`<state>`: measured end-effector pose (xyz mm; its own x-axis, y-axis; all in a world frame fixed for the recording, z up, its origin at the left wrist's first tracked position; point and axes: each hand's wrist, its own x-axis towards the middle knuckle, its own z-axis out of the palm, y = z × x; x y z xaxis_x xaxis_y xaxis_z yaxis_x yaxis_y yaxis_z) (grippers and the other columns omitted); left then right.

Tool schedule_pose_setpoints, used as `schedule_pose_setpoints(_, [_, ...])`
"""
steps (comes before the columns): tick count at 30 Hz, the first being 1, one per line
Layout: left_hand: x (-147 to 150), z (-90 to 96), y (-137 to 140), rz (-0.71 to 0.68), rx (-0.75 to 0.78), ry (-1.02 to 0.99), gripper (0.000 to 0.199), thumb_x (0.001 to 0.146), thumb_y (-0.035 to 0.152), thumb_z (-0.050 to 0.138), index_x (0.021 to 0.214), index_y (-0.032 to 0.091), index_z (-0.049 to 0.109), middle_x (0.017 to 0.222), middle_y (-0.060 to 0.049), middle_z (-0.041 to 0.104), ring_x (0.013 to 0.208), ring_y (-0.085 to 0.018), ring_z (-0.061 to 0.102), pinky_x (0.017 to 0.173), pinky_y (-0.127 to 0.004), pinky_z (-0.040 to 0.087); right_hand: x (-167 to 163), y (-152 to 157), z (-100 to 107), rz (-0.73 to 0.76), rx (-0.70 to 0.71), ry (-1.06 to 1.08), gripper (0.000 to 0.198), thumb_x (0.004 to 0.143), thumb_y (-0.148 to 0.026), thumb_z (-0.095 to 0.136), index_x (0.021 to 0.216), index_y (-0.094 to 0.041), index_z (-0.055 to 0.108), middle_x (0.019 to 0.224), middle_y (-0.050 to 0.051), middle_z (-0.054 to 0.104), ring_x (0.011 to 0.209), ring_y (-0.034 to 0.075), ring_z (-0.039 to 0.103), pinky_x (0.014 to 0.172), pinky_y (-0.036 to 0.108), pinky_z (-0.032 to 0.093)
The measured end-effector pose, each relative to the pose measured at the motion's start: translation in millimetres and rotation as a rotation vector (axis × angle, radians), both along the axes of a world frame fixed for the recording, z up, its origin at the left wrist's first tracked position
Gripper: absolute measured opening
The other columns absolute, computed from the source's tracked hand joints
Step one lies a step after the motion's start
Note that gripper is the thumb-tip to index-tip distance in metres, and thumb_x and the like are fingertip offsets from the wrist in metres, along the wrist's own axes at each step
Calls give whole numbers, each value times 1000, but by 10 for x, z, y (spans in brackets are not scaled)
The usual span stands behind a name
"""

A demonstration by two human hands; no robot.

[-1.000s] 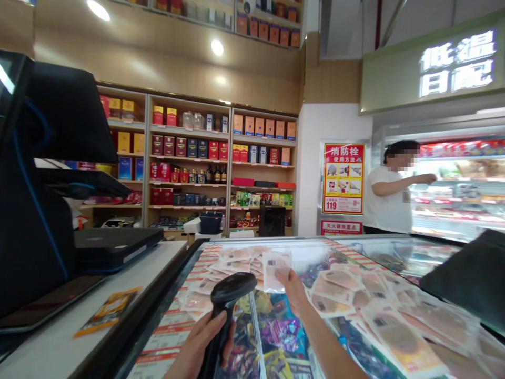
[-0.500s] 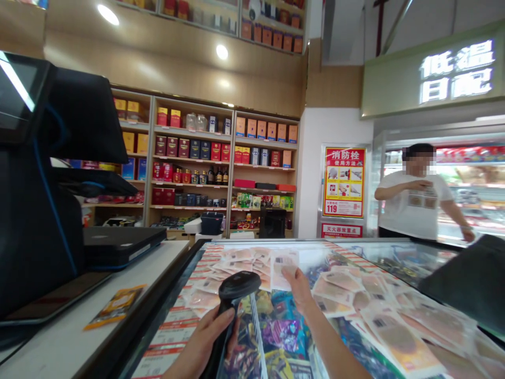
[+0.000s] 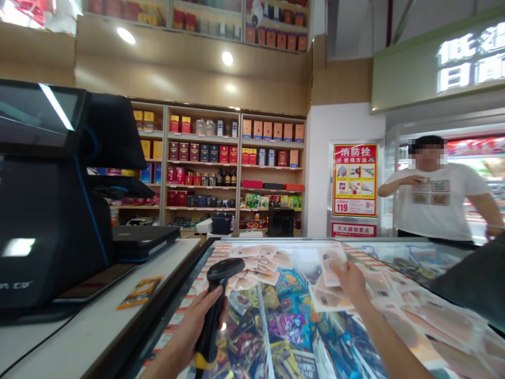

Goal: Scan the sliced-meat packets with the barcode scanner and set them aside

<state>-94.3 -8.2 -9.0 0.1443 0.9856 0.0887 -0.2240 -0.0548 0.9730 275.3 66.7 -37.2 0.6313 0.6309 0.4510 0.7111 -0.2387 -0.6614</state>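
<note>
My left hand (image 3: 193,321) is wrapped round the handle of a black barcode scanner (image 3: 226,268) with a yellow-trimmed lower end; its head tilts toward the right. In my right hand (image 3: 352,284) a flat, pale packet (image 3: 328,268) with a small barcode label is gripped by one edge, above the near-left end of a spread of similar packets (image 3: 410,316). Another heap of such packets (image 3: 260,260) lies beyond the scanner head. Both groups rest on the glass top of a display case, through which colourful wrapped goods (image 3: 284,326) show.
A black checkout terminal (image 3: 51,221) stands at left on a white counter (image 3: 90,342), near an orange sachet (image 3: 141,292). A dark object (image 3: 473,279) sits at the right edge. Past the case stands a person in a white shirt (image 3: 437,205). Stocked shelves (image 3: 203,173) line the back.
My right hand has moved to the right with the packet, from beside the far heap to the right-hand spread. The scanner has shifted slightly left. The person at right appears nearer.
</note>
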Motion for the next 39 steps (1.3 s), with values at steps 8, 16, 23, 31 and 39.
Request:
schedule_pose_setpoints(8, [-173, -42, -14, 113, -25, -40, 29, 67, 41, 55, 59, 14, 51, 43, 2, 50, 38, -7, 44, 39, -17, 36, 224, -85, -139, -166, -170, -91, 44, 70, -45, 37, 103, -18, 49, 86, 13, 61, 82, 29, 55, 68, 41, 36])
schedule_pose_setpoints(16, [-383, -144, -7, 231, -90, -13, 29, 64, 41, 58, 59, 14, 51, 41, 3, 50, 36, -6, 42, 34, -15, 34, 300, -81, -197, -318, -117, -58, 46, 68, -44, 40, 103, -15, 50, 98, 17, 55, 94, 33, 46, 70, 47, 32])
schedule_pose_setpoints(23, [-415, -135, -12, 214, -52, -13, 28, 65, 41, 57, 63, 13, 52, 43, 2, 51, 40, -6, 44, 38, -14, 36, 70, -116, -10, -341, 6, -272, 34, 72, -31, 38, 101, -17, 51, 105, 12, 51, 95, 29, 42, 73, 44, 29])
schedule_pose_setpoints(31, [-456, -193, 48, 193, -64, -8, 29, 66, 43, 56, 64, 14, 52, 44, 3, 52, 42, -7, 44, 40, -15, 36, -1144, 171, -77, 342, -70, -495, 23, 72, -34, 45, 87, -22, 58, 94, 5, 58, 93, 21, 46, 77, 35, 27])
schedule_pose_setpoints(39, [-335, -137, -40, 182, -37, -24, 27, 63, 40, 58, 57, 14, 52, 39, 3, 50, 36, -7, 42, 38, -17, 34, -1638, 426, -302, 434, -215, -732, 23, 75, -19, 40, 80, -17, 62, 84, 11, 61, 88, 24, 49, 74, 37, 29])
